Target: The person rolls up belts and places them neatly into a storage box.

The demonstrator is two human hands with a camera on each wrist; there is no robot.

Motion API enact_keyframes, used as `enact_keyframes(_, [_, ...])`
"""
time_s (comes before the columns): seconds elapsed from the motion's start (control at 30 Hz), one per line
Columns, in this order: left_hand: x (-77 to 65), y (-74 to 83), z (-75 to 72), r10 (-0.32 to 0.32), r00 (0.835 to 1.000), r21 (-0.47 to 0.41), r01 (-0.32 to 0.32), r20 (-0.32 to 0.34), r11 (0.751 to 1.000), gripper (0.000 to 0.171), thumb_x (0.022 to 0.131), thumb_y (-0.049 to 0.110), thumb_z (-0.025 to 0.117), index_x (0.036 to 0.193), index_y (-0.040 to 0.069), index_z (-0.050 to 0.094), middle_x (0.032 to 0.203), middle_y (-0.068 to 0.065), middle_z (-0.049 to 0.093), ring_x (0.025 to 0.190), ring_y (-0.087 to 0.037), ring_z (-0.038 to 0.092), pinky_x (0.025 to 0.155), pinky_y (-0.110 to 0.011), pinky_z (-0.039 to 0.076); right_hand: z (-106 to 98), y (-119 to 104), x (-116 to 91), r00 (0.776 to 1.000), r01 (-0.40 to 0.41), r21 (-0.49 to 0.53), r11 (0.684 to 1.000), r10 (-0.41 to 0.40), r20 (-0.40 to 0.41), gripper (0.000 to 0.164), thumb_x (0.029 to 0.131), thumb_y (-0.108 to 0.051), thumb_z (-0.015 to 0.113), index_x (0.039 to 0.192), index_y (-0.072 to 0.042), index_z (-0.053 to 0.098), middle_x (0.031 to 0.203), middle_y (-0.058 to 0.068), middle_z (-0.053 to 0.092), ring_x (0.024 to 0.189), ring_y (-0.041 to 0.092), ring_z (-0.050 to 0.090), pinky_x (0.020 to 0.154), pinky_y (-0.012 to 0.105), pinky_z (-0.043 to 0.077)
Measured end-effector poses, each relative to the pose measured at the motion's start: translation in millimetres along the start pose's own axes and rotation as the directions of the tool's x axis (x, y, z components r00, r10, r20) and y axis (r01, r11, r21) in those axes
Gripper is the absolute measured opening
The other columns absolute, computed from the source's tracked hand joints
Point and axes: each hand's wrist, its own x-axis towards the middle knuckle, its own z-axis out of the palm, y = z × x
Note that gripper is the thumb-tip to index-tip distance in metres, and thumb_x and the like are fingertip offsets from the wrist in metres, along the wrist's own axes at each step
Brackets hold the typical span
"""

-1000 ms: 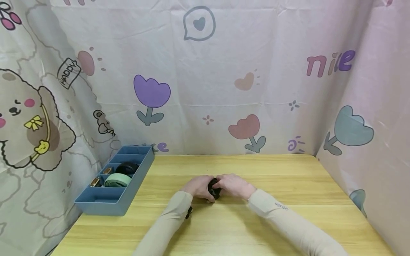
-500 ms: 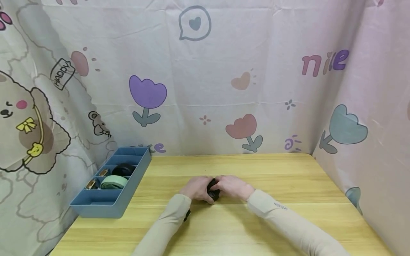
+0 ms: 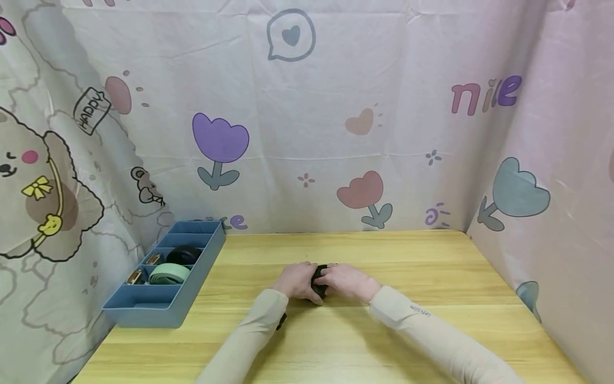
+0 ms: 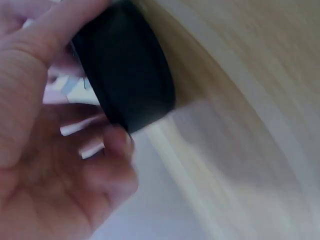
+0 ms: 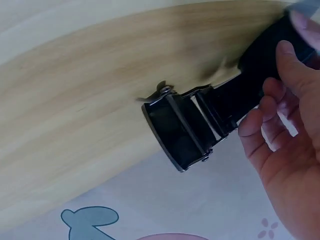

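Observation:
A black belt, wound into a coil (image 3: 318,282), stands between both hands over the middle of the wooden table. My left hand (image 3: 296,281) grips the coil from the left, its thumb and fingers around the outside in the left wrist view, where the belt's broad dark face (image 4: 127,70) shows. From the other side my right hand (image 3: 349,281) holds the coil with thumb and fingers. In the right wrist view the belt's dark metal buckle (image 5: 180,130) sticks out past the right fingers, away from the coil. The hands hide much of the coil in the head view.
At the left stands a blue divided box (image 3: 192,298). Inside lie a coiled green belt (image 3: 169,273) and a coiled black belt (image 3: 184,255), each beside a gold-coloured buckle (image 3: 135,277). A printed curtain (image 3: 297,106) hangs behind the table and along both sides.
The head view has swung slightly to the right. Both hands stay on the belt coil at nearly the same spot, while the right fingers and the coil have shifted a little.

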Motion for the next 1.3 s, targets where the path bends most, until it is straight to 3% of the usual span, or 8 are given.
enact_keyframes(0.17, [-1.7,-5.4,-2.4,0.013,0.999,-0.084,-0.01,0.033,0.996,0.068,0.065,0.049,0.087,0.117,0.017,0.058,0.102,0.001,0.063,0.087,-0.014,0.058,0.08,-0.034,0.05,-3.0,7.4,-0.3,1.0,-0.015,0.1,0.995,0.017,-0.016,0.027,0.087,-0.021,0.073,0.114,-0.021,0.069,0.107,-0.004,0.07,0.095,0.015,0.058,0.085,0.029,0.051])
enact_keyframes(0.37, [0.2,-1.0,-2.8,-0.05,0.998,-0.02,0.05,-0.038,0.999,0.071,0.062,0.061,0.084,0.107,0.012,0.061,0.093,-0.001,0.064,0.078,-0.014,0.058,0.07,-0.034,0.051,-10.8,21.5,1.7,0.986,-0.09,0.289,0.953,0.126,-0.109,0.026,0.09,-0.008,0.068,0.115,-0.009,0.069,0.101,0.005,0.064,0.094,0.019,0.058,0.086,0.035,0.05])
enact_keyframes(0.53, [3.8,3.4,0.2,-0.1,0.99,0.026,0.103,-0.101,0.994,0.072,0.061,0.066,0.081,0.103,0.009,0.065,0.087,-0.004,0.065,0.074,-0.017,0.059,0.067,-0.036,0.052,-12.5,27.5,3.6,0.98,-0.178,0.339,0.924,0.197,-0.02,0.031,0.096,-0.003,0.056,0.127,0.002,0.06,0.116,0.014,0.064,0.109,0.027,0.062,0.097,0.042,0.049])
enact_keyframes(0.67, [4.8,7.2,3.1,-0.127,0.982,-0.013,0.126,-0.139,0.992,0.069,0.062,0.065,0.082,0.099,0.009,0.067,0.085,-0.006,0.066,0.073,-0.019,0.06,0.068,-0.036,0.053,-9.5,27.6,7.7,0.975,-0.215,0.385,0.897,0.217,0.039,0.028,0.098,-0.006,0.054,0.125,0.0,0.062,0.115,0.013,0.065,0.107,0.025,0.063,0.095,0.04,0.05])
enact_keyframes(0.8, [4.6,10.0,4.6,-0.15,0.976,-0.052,0.143,-0.158,0.988,0.065,0.065,0.063,0.081,0.098,0.009,0.068,0.084,-0.007,0.066,0.072,-0.019,0.061,0.067,-0.035,0.053,-4.7,27.1,11.7,0.975,-0.211,0.408,0.888,0.22,0.025,0.025,0.098,-0.009,0.056,0.12,-0.004,0.065,0.114,0.011,0.067,0.106,0.023,0.064,0.094,0.039,0.051])
enact_keyframes(0.97, [1.3,10.1,0.9,-0.14,0.979,-0.129,0.122,-0.146,0.984,0.063,0.061,0.057,0.087,0.094,0.007,0.067,0.08,-0.006,0.065,0.067,-0.017,0.058,0.065,-0.032,0.051,-0.2,25.1,14.5,0.968,-0.217,0.434,0.875,0.249,-0.018,0.021,0.095,-0.008,0.062,0.114,-0.004,0.069,0.11,0.011,0.071,0.103,0.023,0.066,0.092,0.039,0.052])
enact_keyframes(1.17, [-3.4,7.7,-5.3,-0.142,0.988,-0.264,0.12,-0.065,0.957,0.06,0.061,0.039,0.093,0.099,0.002,0.065,0.085,-0.007,0.064,0.069,-0.016,0.056,0.068,-0.031,0.05,3.8,19.4,15.8,0.93,-0.304,0.525,0.795,0.366,-0.016,0.022,0.093,-0.006,0.064,0.114,-0.001,0.065,0.108,0.014,0.07,0.098,0.026,0.066,0.089,0.042,0.053])
enact_keyframes(1.3, [-5.4,7.3,-4.8,-0.155,0.985,-0.302,0.128,-0.069,0.945,0.057,0.063,0.037,0.092,0.101,0.003,0.066,0.087,-0.008,0.066,0.07,-0.017,0.056,0.067,-0.031,0.049,5.1,17.9,14.0,0.923,-0.325,0.549,0.77,0.384,0.008,0.021,0.097,-0.01,0.058,0.116,-0.006,0.063,0.11,0.012,0.069,0.101,0.025,0.065,0.091,0.043,0.052])
